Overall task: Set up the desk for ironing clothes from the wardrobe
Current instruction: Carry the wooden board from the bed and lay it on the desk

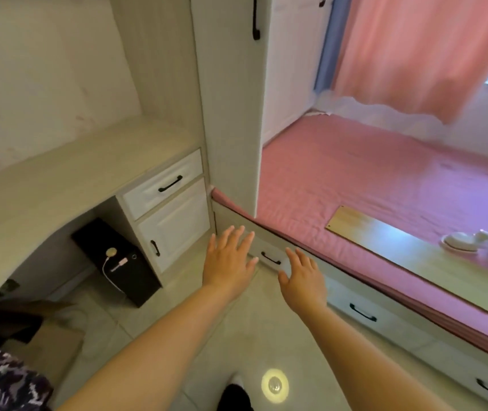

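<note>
With both my left hand [230, 259] and right hand [303, 274] held out, fingers spread and holding nothing, the tabletop [67, 170] at ten o'clock lies bare and the wardrobe [230, 93] at twelve stands shut, so nearly everything remains undone.

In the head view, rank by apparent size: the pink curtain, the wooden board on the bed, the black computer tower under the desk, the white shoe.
Largest to smallest:
1. pink curtain
2. wooden board
3. black computer tower
4. white shoe

Pink bedsheet [355, 179], pink curtain [414, 54], pale desk [58, 173].
</note>
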